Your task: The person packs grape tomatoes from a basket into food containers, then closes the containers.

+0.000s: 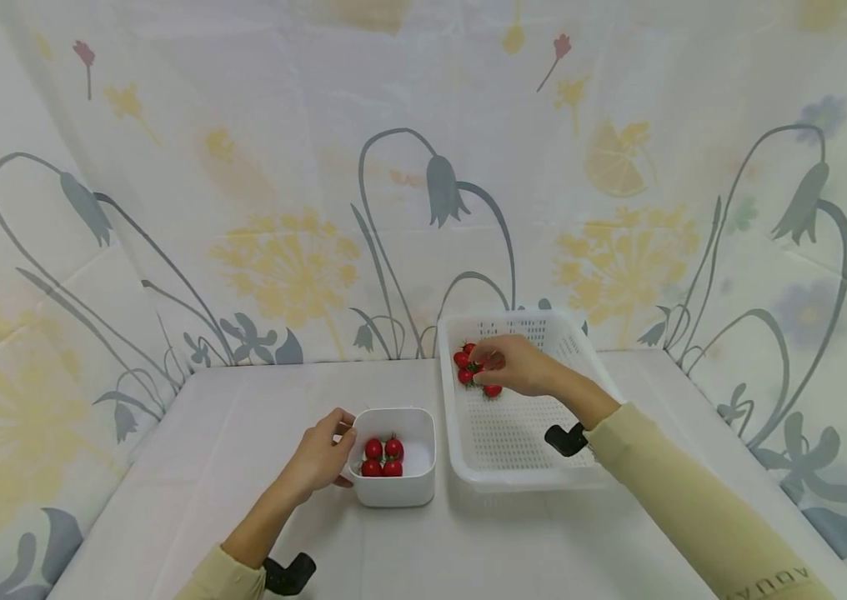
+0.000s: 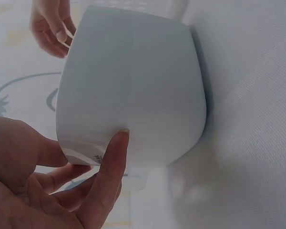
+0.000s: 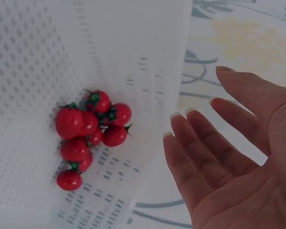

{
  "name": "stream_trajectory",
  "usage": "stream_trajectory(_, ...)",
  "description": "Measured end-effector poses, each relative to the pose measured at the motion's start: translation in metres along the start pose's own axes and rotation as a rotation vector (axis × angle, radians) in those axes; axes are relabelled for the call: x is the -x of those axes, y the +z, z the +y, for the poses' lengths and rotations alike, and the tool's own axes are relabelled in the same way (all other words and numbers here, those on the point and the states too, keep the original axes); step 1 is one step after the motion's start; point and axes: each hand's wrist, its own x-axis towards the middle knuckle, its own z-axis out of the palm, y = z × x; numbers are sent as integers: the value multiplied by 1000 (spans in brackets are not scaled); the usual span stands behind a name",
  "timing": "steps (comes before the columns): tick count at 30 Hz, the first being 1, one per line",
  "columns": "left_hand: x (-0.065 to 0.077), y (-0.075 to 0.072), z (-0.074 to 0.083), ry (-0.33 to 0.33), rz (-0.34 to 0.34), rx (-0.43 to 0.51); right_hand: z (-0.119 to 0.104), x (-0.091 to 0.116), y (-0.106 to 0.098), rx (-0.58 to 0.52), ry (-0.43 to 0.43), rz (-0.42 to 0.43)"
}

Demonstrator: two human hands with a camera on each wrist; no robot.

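Note:
My left hand (image 1: 322, 454) holds the left side of a white square container (image 1: 397, 492), fingers at its rim and against its outer wall. Several red cherry tomatoes (image 1: 383, 458) lie inside it; in the left wrist view the container's wall (image 2: 133, 86) hides them. Over the left part of a white basket (image 1: 476, 477) hovers my right hand (image 1: 517, 365), its fingers loosely bent and nothing between them. Below it sits a cluster of cherry tomatoes (image 3: 86, 131) with green stems, partly covered by the hand in the head view. The right wrist view shows the fingers (image 3: 200, 148) spread apart from the tomatoes.
The perforated basket stands right of the container on a white-covered table (image 1: 243, 417), with a narrow gap between them. A flower-printed cloth (image 1: 281, 167) rises behind the table and along both sides. Each wrist wears a black device (image 1: 290, 573).

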Motion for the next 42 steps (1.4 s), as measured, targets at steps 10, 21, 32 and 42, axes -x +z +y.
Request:
stream_trajectory(10, 1, -1, 0, 5, 8, 5, 28, -6, 1, -11, 58, -23)
stream_trajectory(21, 0, 1, -2, 1, 9, 0, 54, -15, 16, 9, 175, -72)
stream_trajectory(32, 0, 0, -2, -2, 11, 5, 68, -20, 30, 36, 183, -108)
stream_trajectory(42, 2, -2, 0, 3, 9, 7, 72, -28, 36, 105, 266, -161)
